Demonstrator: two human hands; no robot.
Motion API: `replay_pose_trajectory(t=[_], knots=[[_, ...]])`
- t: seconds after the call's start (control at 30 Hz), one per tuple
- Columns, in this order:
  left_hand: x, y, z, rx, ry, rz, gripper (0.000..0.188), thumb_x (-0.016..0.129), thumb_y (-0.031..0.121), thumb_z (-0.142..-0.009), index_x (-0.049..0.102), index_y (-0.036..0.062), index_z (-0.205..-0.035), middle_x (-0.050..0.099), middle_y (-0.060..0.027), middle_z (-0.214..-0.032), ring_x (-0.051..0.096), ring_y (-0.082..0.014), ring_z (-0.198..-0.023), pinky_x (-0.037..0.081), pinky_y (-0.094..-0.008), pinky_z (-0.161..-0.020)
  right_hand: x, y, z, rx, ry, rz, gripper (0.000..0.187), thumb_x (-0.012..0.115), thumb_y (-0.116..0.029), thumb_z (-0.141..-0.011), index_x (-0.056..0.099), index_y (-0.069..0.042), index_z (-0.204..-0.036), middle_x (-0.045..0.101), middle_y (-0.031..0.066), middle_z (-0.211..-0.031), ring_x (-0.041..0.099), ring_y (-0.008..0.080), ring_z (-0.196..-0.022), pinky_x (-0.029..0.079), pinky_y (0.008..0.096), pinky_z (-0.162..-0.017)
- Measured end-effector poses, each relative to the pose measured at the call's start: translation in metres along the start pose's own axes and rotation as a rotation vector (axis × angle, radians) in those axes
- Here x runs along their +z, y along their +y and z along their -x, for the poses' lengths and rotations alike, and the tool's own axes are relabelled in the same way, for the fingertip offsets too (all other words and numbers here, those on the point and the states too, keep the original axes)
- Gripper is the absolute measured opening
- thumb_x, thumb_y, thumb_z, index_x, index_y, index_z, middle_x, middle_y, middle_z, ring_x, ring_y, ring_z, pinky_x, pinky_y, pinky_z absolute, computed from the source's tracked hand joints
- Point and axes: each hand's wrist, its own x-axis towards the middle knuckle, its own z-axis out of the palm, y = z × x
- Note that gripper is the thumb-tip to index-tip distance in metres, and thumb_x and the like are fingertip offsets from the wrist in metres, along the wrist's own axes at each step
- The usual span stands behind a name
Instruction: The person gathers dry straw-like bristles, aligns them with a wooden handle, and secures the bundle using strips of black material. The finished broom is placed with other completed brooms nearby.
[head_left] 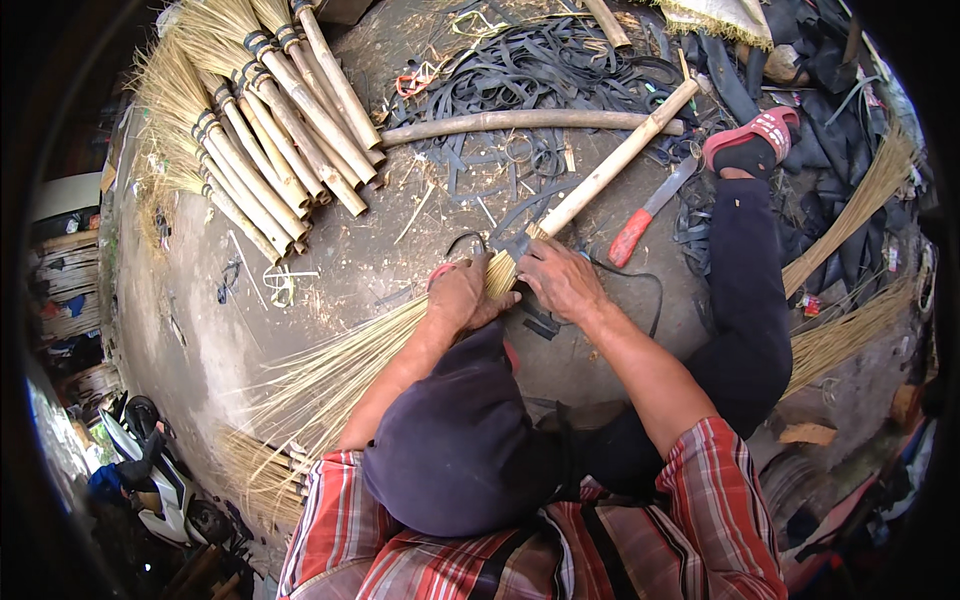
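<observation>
Across my lap lies a broom, its pale bamboo handle pointing up to the right and its long straw bristles fanning out to the lower left. My left hand is closed around the bristles just below the handle. At the joint between straw and bamboo sits a black rubber strip. My right hand presses against this joint with curled fingers; what lies under them is partly hidden. To the right of that hand, a knife with a red handle rests on the floor.
Several bamboo-handled brooms are piled at the upper left. A tangle of black rubber strips covers the far floor, with a bamboo pole in front. Loose straw bundles lie at right, beyond my outstretched leg. A motorcycle stands lower left.
</observation>
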Motion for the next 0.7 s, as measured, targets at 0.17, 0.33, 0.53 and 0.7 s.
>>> replay_pose_trajectory(t=[0.17,0.33,0.53,0.7], knots=[[-0.014,-0.010,-0.010,-0.042,-0.175,0.074,0.086,0.087,0.055,-0.076,0.058,0.0014,-0.137,0.073,-0.0263,-0.118,0.070,-0.0417,-0.112,0.055,-0.0488,-0.097,0.002,0.003,0.012,-0.179,-0.140,-0.078,0.019,0.066,-0.005,-0.089,0.062,-0.007,-0.108,0.059,0.0110,-0.112,0.061,0.0353,-0.112,0.054,0.0463,-0.092],[-0.038,-0.048,-0.016,0.073,-0.368,0.563,0.081,0.090,0.043,-0.075,0.063,0.0033,-0.139,0.075,-0.0159,-0.119,0.071,-0.0285,-0.108,0.054,-0.0389,-0.099,0.001,0.008,0.048,0.024,-0.363,0.108,0.046,0.067,-0.002,-0.085,0.057,-0.007,-0.129,0.058,0.0126,-0.132,0.060,0.0351,-0.126,0.053,0.0445,-0.101],[-0.043,-0.053,-0.014,0.156,-0.519,0.776,0.074,0.091,0.038,-0.077,0.065,0.0044,-0.138,0.075,-0.0083,-0.118,0.067,-0.0191,-0.108,0.051,-0.0330,-0.100,0.028,0.013,0.059,0.371,-0.933,0.145,0.033,0.069,-0.009,-0.083,0.072,0.000,-0.115,0.070,0.0183,-0.130,0.069,0.0383,-0.115,0.058,0.0507,-0.090],[-0.063,-0.052,-0.016,0.114,-0.436,0.691,0.078,0.093,0.040,-0.073,0.065,0.0059,-0.138,0.075,-0.0098,-0.120,0.068,-0.0224,-0.112,0.052,-0.0347,-0.102,0.065,0.021,0.112,0.078,-1.601,0.220,0.025,0.069,-0.015,-0.082,0.081,-0.003,-0.100,0.078,0.0165,-0.113,0.074,0.0327,-0.104,0.059,0.0477,-0.084]])
